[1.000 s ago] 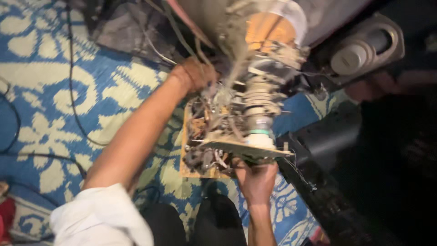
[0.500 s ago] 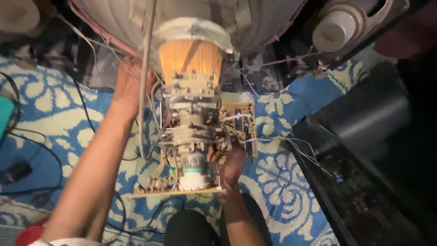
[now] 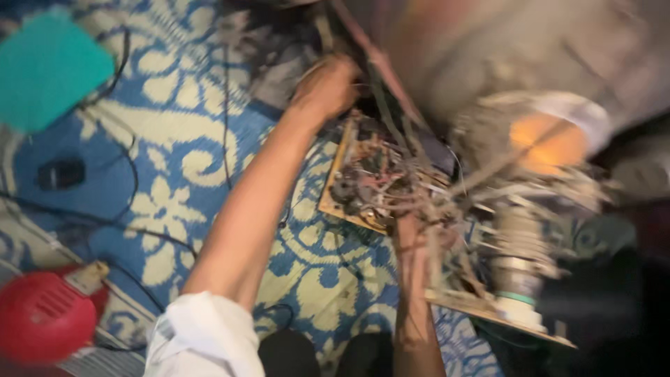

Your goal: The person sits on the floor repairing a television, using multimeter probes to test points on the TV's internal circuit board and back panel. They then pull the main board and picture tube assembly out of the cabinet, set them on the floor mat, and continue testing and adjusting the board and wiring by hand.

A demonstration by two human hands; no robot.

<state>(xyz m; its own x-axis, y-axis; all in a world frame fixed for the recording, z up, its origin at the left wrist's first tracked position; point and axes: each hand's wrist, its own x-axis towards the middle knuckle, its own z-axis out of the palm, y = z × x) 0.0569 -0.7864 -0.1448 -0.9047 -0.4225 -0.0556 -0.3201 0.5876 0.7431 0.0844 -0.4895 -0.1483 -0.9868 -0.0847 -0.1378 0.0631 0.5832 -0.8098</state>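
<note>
Far left: red round device [image 3: 45,318] at lower left, teal pad [image 3: 49,66] at upper left, both on our blue patterned mat [image 3: 174,139].
Left hand [image 3: 328,87]: upper centre, grip clenched among the wires [image 3: 391,126] above the board.
Circuit board [image 3: 363,181]: centre frame, tilted.
Right hand [image 3: 412,230]: under the board, blurred; we cannot tell its grip.
Tube neck [image 3: 520,251]: right of centre, orange coil [image 3: 548,139] above.

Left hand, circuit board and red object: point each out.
left hand [image 3: 328,87], head view, back of the hand.
circuit board [image 3: 359,185], head view, its wired middle.
red object [image 3: 42,318], head view, ribbed top.
</note>
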